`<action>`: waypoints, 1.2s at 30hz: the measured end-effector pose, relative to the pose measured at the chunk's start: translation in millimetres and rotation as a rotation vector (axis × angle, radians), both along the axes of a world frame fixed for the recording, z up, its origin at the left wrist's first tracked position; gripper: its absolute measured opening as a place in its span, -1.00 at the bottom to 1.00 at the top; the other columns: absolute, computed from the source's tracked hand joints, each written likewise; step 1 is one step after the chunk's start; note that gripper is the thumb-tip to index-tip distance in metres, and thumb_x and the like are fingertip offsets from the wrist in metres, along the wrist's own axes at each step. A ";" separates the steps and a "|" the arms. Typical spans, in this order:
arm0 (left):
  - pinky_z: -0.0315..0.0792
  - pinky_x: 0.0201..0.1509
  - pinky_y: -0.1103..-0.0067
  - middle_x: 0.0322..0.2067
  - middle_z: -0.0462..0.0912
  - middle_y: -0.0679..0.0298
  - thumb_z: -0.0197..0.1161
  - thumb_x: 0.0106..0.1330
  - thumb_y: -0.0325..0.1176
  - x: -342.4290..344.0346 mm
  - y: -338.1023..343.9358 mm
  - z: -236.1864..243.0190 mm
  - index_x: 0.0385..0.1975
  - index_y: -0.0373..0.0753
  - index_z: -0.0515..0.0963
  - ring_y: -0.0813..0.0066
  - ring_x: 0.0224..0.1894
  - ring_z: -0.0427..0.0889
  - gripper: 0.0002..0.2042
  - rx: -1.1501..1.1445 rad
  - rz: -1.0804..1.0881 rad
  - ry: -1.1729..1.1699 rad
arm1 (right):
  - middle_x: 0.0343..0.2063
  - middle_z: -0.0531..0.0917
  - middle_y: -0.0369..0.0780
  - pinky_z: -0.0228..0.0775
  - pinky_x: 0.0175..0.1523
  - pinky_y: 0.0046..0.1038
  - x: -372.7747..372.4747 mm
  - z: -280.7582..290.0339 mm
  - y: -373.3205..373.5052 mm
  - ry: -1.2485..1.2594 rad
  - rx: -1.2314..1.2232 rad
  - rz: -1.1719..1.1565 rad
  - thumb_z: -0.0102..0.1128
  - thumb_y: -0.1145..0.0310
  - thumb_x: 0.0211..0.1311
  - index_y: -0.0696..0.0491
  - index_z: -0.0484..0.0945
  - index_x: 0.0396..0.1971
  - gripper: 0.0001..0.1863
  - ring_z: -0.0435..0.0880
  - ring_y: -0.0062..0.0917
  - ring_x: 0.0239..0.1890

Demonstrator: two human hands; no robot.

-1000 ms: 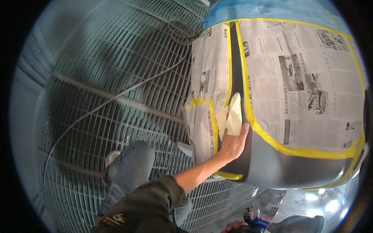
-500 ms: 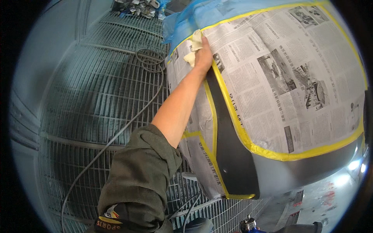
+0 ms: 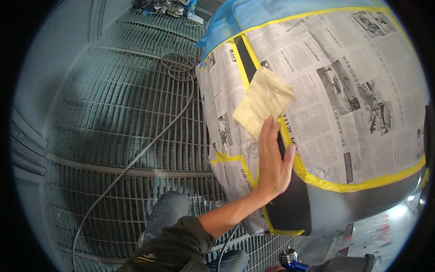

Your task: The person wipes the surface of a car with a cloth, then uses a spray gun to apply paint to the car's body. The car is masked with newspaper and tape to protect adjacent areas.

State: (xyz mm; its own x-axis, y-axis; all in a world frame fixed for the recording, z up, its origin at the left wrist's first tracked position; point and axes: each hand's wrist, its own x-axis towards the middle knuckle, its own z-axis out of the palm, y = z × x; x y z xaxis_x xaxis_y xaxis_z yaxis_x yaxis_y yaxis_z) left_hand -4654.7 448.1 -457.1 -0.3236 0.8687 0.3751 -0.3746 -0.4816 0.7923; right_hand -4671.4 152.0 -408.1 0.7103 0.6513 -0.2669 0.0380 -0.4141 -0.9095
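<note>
Left hand (image 3: 274,168) lies flat, thumb out wide, touching the cream cloth (image 3: 263,99) — right hand (image 3: 273,269) mostly cropped, grip unclear, by the spray gun (image 3: 288,259).

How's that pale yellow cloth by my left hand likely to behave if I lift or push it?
The pale yellow cloth should be floppy, since its surface creases and its edges look thin. It's probably light, having little visible bulk. Pushed, it would likely slide or bunch rather than roll, as it's spread broadly.

The left hand (image 3: 275,170), fingers extended, meets a cream cloth (image 3: 260,102) at its 12 o'clock, over newspaper masking (image 3: 312,113) (bordered by yellow tape (image 3: 335,185)); a blue-bodied tool (image 3: 295,265) sits at 6 o'clock.
</note>
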 end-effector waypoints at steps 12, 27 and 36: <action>0.46 -0.01 0.41 -0.19 0.71 0.05 0.15 0.43 -0.31 -43.1 119.5 -7.8 -0.07 -0.46 0.57 0.31 -0.13 0.67 -0.70 -0.146 0.072 -0.564 | -0.39 0.61 -0.24 0.44 -0.46 -0.50 -10.5 -5.6 -0.3 -0.006 -0.024 -0.022 0.40 -0.24 0.02 0.13 0.54 -0.12 -0.29 0.59 -0.54 -0.51; 0.36 0.18 0.24 0.02 0.55 -0.20 -0.02 0.48 -0.47 -5.1 7.2 -21.6 0.12 -0.52 0.40 -0.08 0.09 0.55 -0.69 -0.071 0.027 -0.135 | -0.39 0.61 -0.24 0.45 -0.45 -0.51 -23.3 -10.8 -17.3 0.014 -0.007 -0.096 0.40 -0.26 0.01 0.12 0.54 -0.12 -0.28 0.59 -0.55 -0.51; 0.10 0.50 0.26 0.39 0.12 -0.23 0.19 0.37 -0.42 52.4 -148.0 -110.2 0.44 -0.44 -0.04 -0.07 0.44 0.17 -0.28 0.278 -0.367 -0.021 | -0.39 0.61 -0.24 0.45 -0.45 -0.51 -27.1 -9.1 -39.5 0.019 0.016 -0.132 0.40 -0.27 0.01 0.11 0.54 -0.13 -0.27 0.59 -0.55 -0.52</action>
